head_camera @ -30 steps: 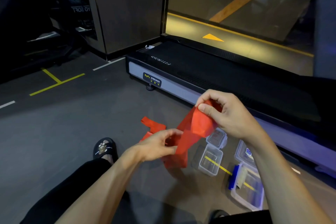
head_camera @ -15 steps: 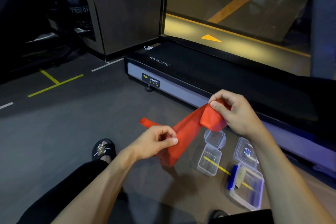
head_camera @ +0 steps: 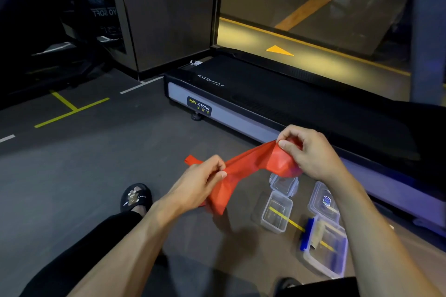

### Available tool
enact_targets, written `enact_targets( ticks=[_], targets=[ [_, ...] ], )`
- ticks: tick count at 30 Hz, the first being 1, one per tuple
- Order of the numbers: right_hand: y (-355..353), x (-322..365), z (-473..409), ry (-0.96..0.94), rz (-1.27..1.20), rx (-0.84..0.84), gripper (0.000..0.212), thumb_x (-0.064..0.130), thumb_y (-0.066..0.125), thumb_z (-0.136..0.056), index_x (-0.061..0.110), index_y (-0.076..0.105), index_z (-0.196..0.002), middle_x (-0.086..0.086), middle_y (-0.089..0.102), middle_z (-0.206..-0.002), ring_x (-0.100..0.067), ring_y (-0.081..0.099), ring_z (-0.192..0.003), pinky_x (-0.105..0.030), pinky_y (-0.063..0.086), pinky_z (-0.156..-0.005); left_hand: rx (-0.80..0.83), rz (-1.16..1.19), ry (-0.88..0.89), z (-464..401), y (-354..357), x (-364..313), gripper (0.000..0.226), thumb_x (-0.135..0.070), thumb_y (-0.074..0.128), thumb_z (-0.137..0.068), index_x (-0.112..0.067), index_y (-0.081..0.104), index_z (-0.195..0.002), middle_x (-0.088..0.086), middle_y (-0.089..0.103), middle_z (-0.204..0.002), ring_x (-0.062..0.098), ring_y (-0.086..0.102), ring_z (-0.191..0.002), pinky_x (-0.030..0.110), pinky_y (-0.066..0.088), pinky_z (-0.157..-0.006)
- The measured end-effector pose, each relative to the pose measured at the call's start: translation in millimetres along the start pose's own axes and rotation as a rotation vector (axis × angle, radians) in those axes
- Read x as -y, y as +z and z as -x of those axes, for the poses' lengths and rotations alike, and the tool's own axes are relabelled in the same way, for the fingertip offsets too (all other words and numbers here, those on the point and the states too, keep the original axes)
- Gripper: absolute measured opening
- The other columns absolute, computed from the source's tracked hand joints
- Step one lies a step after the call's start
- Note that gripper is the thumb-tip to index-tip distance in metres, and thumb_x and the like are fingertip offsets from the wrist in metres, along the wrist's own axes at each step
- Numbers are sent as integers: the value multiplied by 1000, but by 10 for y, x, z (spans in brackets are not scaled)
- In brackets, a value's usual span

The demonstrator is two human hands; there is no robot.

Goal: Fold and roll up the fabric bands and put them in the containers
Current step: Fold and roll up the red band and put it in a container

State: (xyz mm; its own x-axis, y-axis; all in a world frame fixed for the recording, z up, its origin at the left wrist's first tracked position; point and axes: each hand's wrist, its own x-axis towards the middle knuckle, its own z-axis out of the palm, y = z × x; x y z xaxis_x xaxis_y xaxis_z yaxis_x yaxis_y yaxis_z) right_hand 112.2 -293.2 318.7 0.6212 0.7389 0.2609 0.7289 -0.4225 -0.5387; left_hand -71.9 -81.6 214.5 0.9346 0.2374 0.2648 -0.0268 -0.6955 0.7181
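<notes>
Right-hand thumb and fingertips (head_camera: 286, 146) pinched round a bunched end of the red fabric band (head_camera: 251, 163), just right of frame centre. Left-hand fingers (head_camera: 217, 171) curled tight on the same band lower down and left of centre. Between the two grips, pulled into a slanting strip, low at the left hand (head_camera: 200, 183) and high at the right hand (head_camera: 311, 154); a second ago slack and crumpled there, hands closer together. Since then, spread apart and drawn taut, the wad at the right hand grown a little rounder.

Below the left grip, a loose tail hanging toward the floor; a short red end poking out beyond the left knuckles, whether touching the floor or lifted, impossible to tell.

Probably mid-roll: length being smoothed and tensioned so the next turns wind neatly onto the bundle. Still a fair stretch left to wind, so nothing ready for storing yet.

Lower right of the frame, on the floor (head_camera: 72, 176): a small clear container (head_camera: 276, 216) standing open, its lid (head_camera: 284, 183) just beyond it, directly under the bundle. Further right, a larger clear container (head_camera: 325, 248) with a blue clip, another lid (head_camera: 324, 201) beside it. Across the upper right, a treadmill deck (head_camera: 289, 103). Lower left, a black slipper (head_camera: 136, 196) on a foot.
</notes>
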Motion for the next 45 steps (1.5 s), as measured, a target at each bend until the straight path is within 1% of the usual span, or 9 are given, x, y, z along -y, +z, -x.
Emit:
enact_targets(
  ticks=[9, 14, 20, 25, 28, 32, 37, 42, 45],
  targets=[
    [54, -104, -13, 128, 106, 137, 19, 16, 69, -94, 30, 68, -80, 12, 71, -83, -10, 64, -87, -31, 47, -78, 50, -57, -12, 17, -51, -33, 12, -28, 51, -107, -26, 45, -117, -5, 67, -74, 8, 49, -62, 18, 35, -61],
    [79, -176, -17, 192, 138, 226, 17, 18, 69, -95, 28, 70, -81, 8, 72, -85, -12, 64, -87, -29, 44, -75, 60, -84, -36, 18, -98, -35, 6, -30, 51, -106, -28, 52, -100, -11, 67, -78, 6, 58, -72, 32, 47, -71],
    [86, -225, -9, 187, 130, 313, 18, 19, 68, -96, 30, 68, -81, 11, 71, -88, -7, 63, -88, -30, 47, -77, 105, 298, -188, -60, -148, -118, 11, -23, 59, -91, -25, 61, -80, -20, 59, -69, -3, 50, -66, 18, 39, -67],
    [102, -179, 45, 132, -93, 481, 22, 6, 67, -97, 21, 68, -81, 5, 69, -83, 4, 60, -70, -19, 45, -72, 141, 421, -354, -92, -194, -107, 25, -4, 59, -95, -19, 63, -75, -16, 55, -59, -2, 46, -55, 17, 36, -55],
    [155, -113, 89, 109, -300, 515, 12, 4, 65, -98, 10, 69, -89, 0, 74, -111, 2, 68, -99, -12, 48, -82, 143, 408, -390, -103, -213, -87, 26, 2, 57, -96, -14, 65, -77, -16, 58, -57, -4, 49, -52, 14, 40, -55],
    [204, 59, 102, 14, -494, 480, 7, 8, 64, -99, 9, 70, -96, -10, 77, -105, -26, 70, -112, -27, 55, -92, 168, 421, -444, -90, -229, -43, 27, -1, 60, -96, -16, 67, -75, -9, 64, -64, 1, 55, -57, 17, 44, -62],
    [230, 230, 80, -47, -718, 336, 9, 20, 68, -94, 12, 71, -95, -21, 72, -99, -19, 68, -88, -26, 53, -84, 186, 472, -494, -83, -247, -58, 22, -2, 58, -97, -13, 64, -80, -7, 59, -60, 5, 53, -53, 16, 42, -50],
    [451, 364, 91, -103, -654, 418, 4, 15, 67, -95, 13, 71, -94, 4, 71, -89, -8, 64, -85, -21, 49, -81, 200, 494, -440, -83, -298, -125, 27, -4, 61, -97, -19, 69, -76, -12, 66, -67, 3, 57, -63, 14, 44, -61],
    [634, 421, 80, -174, -577, 421, 6, 15, 69, -94, 20, 72, -93, -3, 67, -105, -9, 64, -95, -25, 49, -90, 272, 552, -361, -61, -317, -144, 21, -11, 65, -97, -21, 73, -81, -4, 66, -79, 7, 57, -70, 19, 43, -66]
  ],
)
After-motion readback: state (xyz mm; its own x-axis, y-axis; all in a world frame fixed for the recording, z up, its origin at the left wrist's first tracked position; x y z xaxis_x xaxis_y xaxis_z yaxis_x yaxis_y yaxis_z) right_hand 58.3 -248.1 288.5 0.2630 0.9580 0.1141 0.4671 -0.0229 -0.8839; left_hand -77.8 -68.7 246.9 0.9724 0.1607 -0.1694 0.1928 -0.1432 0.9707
